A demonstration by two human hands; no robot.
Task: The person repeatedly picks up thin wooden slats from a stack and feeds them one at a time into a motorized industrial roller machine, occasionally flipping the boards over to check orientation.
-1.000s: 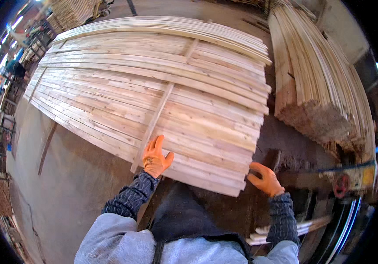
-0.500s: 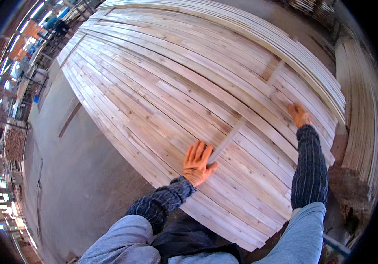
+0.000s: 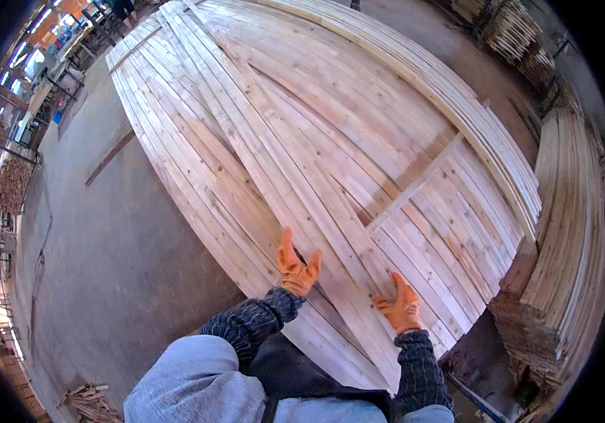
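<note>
Both my hands wear orange gloves over a wide layer of long, pale wooden boards. My left hand (image 3: 298,265) is at the left edge of a group of loose boards (image 3: 295,190), its thumb and fingers spread. On the right side of the same group is my right hand (image 3: 400,304), also open, thumb pointing left and fingers pointing away from me. These loose boards lie slanted over the flatter board layer (image 3: 197,190) beneath. Whether either hand presses on the wood is hard to tell.
A crosswise wooden strip (image 3: 419,180) lies on the boards at right. Along the far right edge stand stacked boards (image 3: 486,127), with another tall lumber stack (image 3: 563,240) beyond. Grey concrete floor (image 3: 133,240) stretches left, where a timber piece (image 3: 110,156) lies. Scraps (image 3: 91,403) sit lower left.
My right hand has come back toward me and left, near the left hand. The left hand has shifted slightly. Several boards now lie slanted between the hands, and one crosswise strip's near end is covered.
</note>
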